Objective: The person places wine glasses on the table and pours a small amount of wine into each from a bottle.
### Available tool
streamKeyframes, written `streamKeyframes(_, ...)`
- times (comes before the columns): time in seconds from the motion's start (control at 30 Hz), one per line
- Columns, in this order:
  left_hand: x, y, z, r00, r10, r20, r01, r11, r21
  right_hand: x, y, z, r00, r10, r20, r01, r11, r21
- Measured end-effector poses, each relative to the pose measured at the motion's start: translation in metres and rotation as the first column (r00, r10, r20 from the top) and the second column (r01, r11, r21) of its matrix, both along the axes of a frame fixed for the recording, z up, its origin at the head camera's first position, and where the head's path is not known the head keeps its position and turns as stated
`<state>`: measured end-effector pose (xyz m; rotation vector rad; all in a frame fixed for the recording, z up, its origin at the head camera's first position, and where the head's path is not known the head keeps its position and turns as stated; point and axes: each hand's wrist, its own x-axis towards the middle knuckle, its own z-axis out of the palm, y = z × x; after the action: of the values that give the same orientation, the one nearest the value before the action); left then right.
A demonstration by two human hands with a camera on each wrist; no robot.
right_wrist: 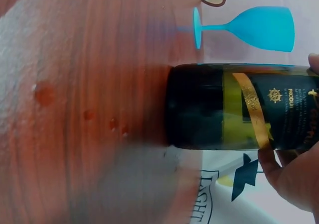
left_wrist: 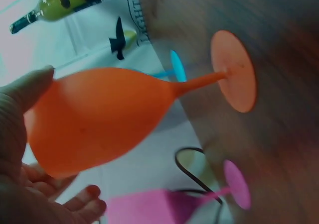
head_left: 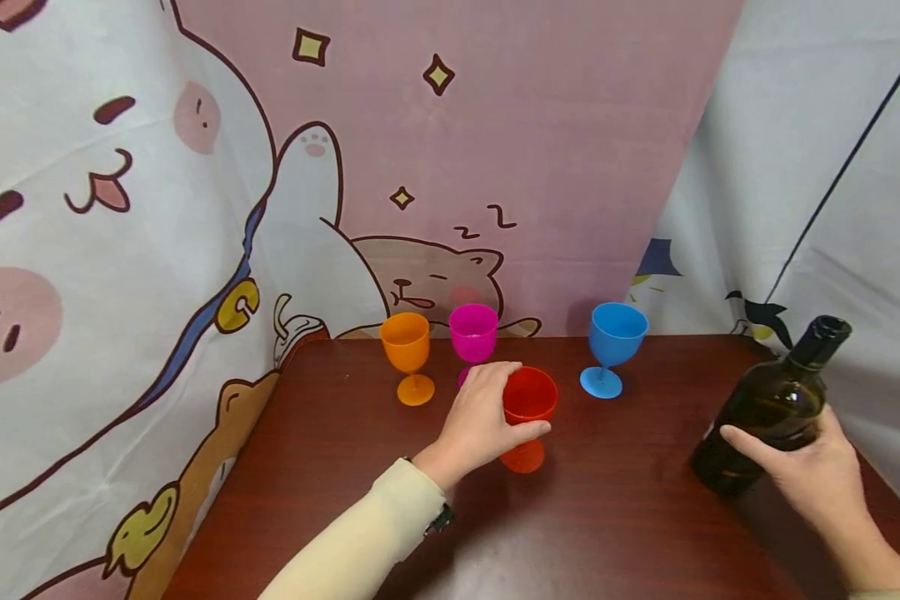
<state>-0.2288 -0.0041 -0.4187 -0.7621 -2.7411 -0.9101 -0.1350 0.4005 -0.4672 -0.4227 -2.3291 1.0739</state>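
A red plastic goblet (head_left: 528, 400) is gripped around its bowl by my left hand (head_left: 483, 417), thumb on the near side and fingers on the far side. In the left wrist view the same goblet (left_wrist: 104, 119) looks orange-red, its stem and round foot free of the hand. My right hand (head_left: 825, 471) holds a dark green wine bottle (head_left: 768, 408) by its body, with the open neck leaning up to the right. The right wrist view shows the bottle's label and gold band, and its dark base (right_wrist: 194, 107) close over the table.
Along the table's back edge stand an orange goblet (head_left: 407, 343), a magenta goblet (head_left: 473, 332) partly behind my left hand, and a blue goblet (head_left: 617, 333). Several drops (right_wrist: 45, 93) lie on the brown table (head_left: 607, 517). Printed cloth (head_left: 570, 150) hangs behind and at both sides.
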Motion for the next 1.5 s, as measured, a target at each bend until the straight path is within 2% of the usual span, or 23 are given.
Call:
streamKeyframes(0.1,-0.003,-0.013,-0.007,1.000,-0.009,0.021,0.008,0.997,0.077,-0.002,-0.004,0.006,1.000,0.009,0.025,-0.011,0.998,0.068)
streamKeyframes(0.17,-0.007,-0.018,-0.012,0.998,-0.014,0.053,0.006,0.989,0.144,-0.006,-0.012,0.012,0.998,0.050,0.030,-0.054,0.987,0.149)
streamKeyframes(0.2,-0.010,-0.020,-0.015,0.997,-0.016,0.074,0.003,0.984,0.178,-0.009,-0.017,0.016,0.996,0.082,0.029,-0.086,0.977,0.196)
streamKeyframes(0.27,-0.013,-0.023,-0.021,0.993,-0.015,0.120,-0.014,0.971,0.237,-0.015,-0.029,0.023,0.985,0.171,0.015,-0.167,0.938,0.304)
streamKeyframes(0.33,-0.015,-0.025,-0.026,0.987,-0.008,0.158,-0.036,0.961,0.276,-0.021,-0.043,0.031,0.965,0.264,-0.015,-0.232,0.874,0.428)
streamKeyframes(0.43,-0.016,-0.025,-0.030,0.985,-0.004,0.170,-0.048,0.953,0.301,-0.030,-0.061,0.044,0.930,0.366,-0.041,-0.269,0.751,0.603)
streamKeyframes(0.53,-0.016,-0.020,-0.031,0.986,-0.009,0.164,-0.043,0.949,0.312,-0.037,-0.073,0.060,0.909,0.415,-0.031,-0.265,0.635,0.725)
streamKeyframes(0.6,-0.016,-0.018,-0.031,0.986,-0.014,0.164,-0.039,0.947,0.318,-0.042,-0.077,0.070,0.896,0.445,-0.013,-0.272,0.569,0.776)
streamKeyframes(0.73,-0.015,-0.016,-0.031,0.986,-0.015,0.167,-0.042,0.942,0.332,-0.052,-0.083,0.087,0.878,0.479,0.006,-0.260,0.465,0.846)
streamKeyframes(0.9,-0.014,-0.018,-0.032,0.984,0.014,0.179,-0.071,0.945,0.319,-0.060,-0.090,0.101,0.860,0.510,0.016,-0.238,0.373,0.897)
streamKeyframes(1.0,-0.013,-0.020,-0.033,0.982,0.032,0.187,-0.091,0.944,0.317,-0.064,-0.094,0.108,0.842,0.539,0.014,-0.225,0.329,0.917)
streamKeyframes(1.13,-0.012,-0.020,-0.033,0.981,0.043,0.189,-0.103,0.941,0.323,-0.066,-0.098,0.118,0.833,0.552,0.024,-0.220,0.291,0.931)
streamKeyframes(1.33,-0.010,-0.019,-0.033,0.979,0.047,0.200,-0.112,0.939,0.325,-0.064,-0.102,0.128,0.842,0.535,0.065,-0.236,0.257,0.937)
streamKeyframes(1.5,-0.009,-0.018,-0.032,0.978,0.043,0.203,-0.110,0.937,0.333,-0.062,-0.103,0.134,0.852,0.516,0.090,-0.246,0.243,0.938)
